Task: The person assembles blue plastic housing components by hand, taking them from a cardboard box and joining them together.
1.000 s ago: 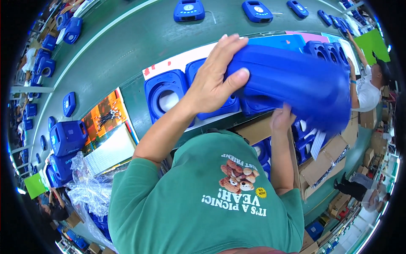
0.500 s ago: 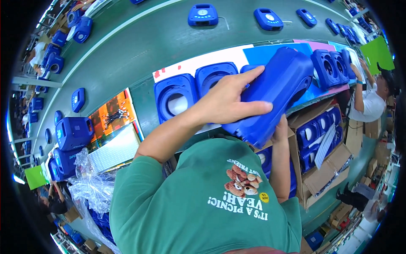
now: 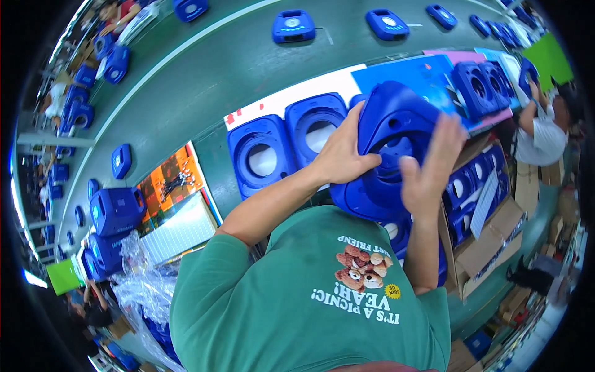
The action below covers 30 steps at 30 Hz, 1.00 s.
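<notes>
Held casing [image 3: 379, 128]: blue, round opening, tilted; at the near side of the blue sheet [image 3: 412, 71], overlapping it in view. Left hand [image 3: 339, 152] grasps its left side, thumb toward the opening. Right hand [image 3: 435, 164]: fingers extended, nothing grasped, motion-blurred, before the casing's right side; contact cannot be told.

Left of blue sheet: paired casings [image 3: 251, 136] on a white sheet [image 3: 338, 83]. At its right end: upright casings [image 3: 463, 77], in a row. Right and nearer: open carton [image 3: 483, 248], blue parts [image 3: 466, 173] inside, pale strip [image 3: 484, 204] across them. Well left of blue sheet: orange tray [image 3: 155, 180] with dark cables [image 3: 176, 184]; perforated panel [image 3: 180, 229] just beside it; plastic wrap [image 3: 149, 282] nearer. Beyond blue sheet: blue units [image 3: 293, 23] spaced along the green counter [image 3: 229, 68]. Far right: co-worker [image 3: 542, 139], white shirt.
</notes>
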Each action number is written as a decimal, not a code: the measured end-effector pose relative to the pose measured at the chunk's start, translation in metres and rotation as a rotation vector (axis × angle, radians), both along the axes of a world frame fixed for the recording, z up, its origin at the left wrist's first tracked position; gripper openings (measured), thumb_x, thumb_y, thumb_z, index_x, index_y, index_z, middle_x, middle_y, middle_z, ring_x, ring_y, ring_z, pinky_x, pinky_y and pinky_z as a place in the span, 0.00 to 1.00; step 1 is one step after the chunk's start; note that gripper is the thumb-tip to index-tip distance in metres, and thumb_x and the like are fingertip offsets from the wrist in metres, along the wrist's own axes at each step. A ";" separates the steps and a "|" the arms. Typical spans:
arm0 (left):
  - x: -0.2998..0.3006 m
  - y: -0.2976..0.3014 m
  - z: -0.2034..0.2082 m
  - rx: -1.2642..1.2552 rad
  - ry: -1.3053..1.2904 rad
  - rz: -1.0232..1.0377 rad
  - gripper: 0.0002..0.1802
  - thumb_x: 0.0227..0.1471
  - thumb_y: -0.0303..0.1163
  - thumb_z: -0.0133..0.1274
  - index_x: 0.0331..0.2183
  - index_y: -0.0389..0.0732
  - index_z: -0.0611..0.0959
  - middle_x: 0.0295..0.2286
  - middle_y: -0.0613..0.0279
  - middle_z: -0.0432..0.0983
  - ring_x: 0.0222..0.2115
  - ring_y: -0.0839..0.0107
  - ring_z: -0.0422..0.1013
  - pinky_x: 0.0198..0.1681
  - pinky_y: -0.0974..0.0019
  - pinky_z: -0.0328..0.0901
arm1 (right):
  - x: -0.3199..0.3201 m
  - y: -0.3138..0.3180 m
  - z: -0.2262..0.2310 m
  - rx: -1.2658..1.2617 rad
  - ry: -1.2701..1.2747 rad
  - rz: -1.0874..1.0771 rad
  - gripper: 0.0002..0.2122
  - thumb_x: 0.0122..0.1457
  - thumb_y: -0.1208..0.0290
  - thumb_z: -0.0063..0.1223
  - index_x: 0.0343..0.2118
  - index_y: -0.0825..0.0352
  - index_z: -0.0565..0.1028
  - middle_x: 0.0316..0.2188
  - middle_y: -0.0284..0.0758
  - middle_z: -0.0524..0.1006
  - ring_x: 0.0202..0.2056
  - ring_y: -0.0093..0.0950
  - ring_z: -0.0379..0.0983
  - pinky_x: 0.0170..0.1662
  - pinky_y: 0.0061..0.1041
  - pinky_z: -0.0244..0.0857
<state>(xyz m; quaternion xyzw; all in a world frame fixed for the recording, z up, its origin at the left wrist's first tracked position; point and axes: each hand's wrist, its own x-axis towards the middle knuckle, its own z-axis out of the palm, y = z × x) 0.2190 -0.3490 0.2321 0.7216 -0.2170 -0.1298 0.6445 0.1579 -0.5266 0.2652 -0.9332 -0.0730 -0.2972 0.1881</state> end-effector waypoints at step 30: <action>0.055 -0.002 -0.072 -0.662 1.208 -0.573 0.34 0.48 0.46 0.50 0.49 0.28 0.66 0.34 0.40 0.74 0.34 0.50 0.74 0.42 0.55 0.69 | 0.025 -0.015 -0.001 1.065 0.126 0.241 0.59 0.35 0.44 0.68 0.62 0.73 0.44 0.56 0.49 0.57 0.57 0.38 0.57 0.58 0.33 0.52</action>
